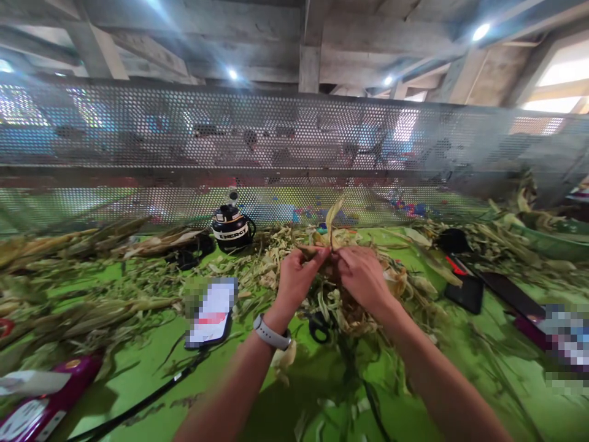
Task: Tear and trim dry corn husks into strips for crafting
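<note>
My left hand (297, 279) and my right hand (363, 276) meet above a green table (138, 374), fingers pinched together on a bundle of dry corn husk strips (332, 236). One pale husk leaf sticks up from between the fingertips. A heap of loose husks (350, 307) lies right under the hands. A white watch (272, 333) sits on my left wrist. Black scissors (319, 325) lie on the table just below my hands, partly under the husks.
A phone (211, 313) lies left of my left arm with a black cable running from it. A black mug (230, 228) stands by the perforated metal screen (294, 141). Dark flat objects (467, 293) lie right. Husk piles cover the left and far right.
</note>
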The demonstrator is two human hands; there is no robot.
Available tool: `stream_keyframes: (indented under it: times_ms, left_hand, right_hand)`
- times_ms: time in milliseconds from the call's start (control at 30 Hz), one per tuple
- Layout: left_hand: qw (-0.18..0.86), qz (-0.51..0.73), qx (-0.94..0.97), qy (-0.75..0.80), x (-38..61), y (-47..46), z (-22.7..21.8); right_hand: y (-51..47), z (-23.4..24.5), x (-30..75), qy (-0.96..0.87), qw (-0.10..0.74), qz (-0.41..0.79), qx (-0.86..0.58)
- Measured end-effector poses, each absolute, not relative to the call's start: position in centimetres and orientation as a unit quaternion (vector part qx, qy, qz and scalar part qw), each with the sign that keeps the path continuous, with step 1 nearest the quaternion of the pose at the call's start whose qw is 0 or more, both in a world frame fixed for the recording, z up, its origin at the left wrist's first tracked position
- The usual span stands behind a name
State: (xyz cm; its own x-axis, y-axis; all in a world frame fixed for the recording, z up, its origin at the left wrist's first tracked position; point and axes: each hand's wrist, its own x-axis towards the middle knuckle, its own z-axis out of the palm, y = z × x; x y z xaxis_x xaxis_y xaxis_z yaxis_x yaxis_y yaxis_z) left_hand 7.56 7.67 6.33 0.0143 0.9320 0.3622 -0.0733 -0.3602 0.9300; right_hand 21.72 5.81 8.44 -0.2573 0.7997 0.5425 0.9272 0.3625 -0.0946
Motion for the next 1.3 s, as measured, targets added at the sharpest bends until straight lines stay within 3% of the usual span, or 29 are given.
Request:
stream_keyframes:
  times_ms: [200,333,433,633,900,1000,1100,1233,1300]
  left_hand:
    - [0.17,0.54,0.732,0.378,7.1,7.1,5.7]
    - [-0.021,0.521,0.819,0.238,7.9,5.2,5.6]
    - [-0.08,0.469,0.873,0.105,9.1,2.9,5.6]
    - [-0.123,0.425,0.895,-0.055,10.8,-1.0,5.6]
    - [-0.01,0.413,0.909,-0.059,10.6,-1.2,6.0]
    - [0.118,0.459,0.88,-0.004,10.6,-0.4,5.4]
    - [0.269,0.549,0.775,0.159,10.8,1.1,4.8]
    - [0.388,0.615,0.611,0.313,10.5,3.5,5.1]
    - [0.431,0.631,0.564,0.314,10.1,4.3,5.6]
  right_hand:
    - [5.5,9.5,22.8,-0.729,0.328,-0.064,-0.597]
    - [5.5,10.2,24.1,-0.703,0.34,-0.049,-0.622]
    - [5.9,10.3,25.3,-0.691,0.297,-0.049,-0.657]
    - [7.5,8.4,25.9,-0.703,0.124,-0.056,-0.698]
    - [8.9,5.6,28.0,-0.641,0.098,-0.046,-0.76]
    - [9.1,5.6,28.7,-0.632,0.113,-0.037,-0.766]
    - [8.8,6.8,29.1,-0.639,0.15,-0.039,-0.754]
    - [6.8,9.6,29.1,-0.741,0.285,-0.034,-0.607]
    - [5.5,10.6,28.9,-0.826,0.284,0.035,-0.486]
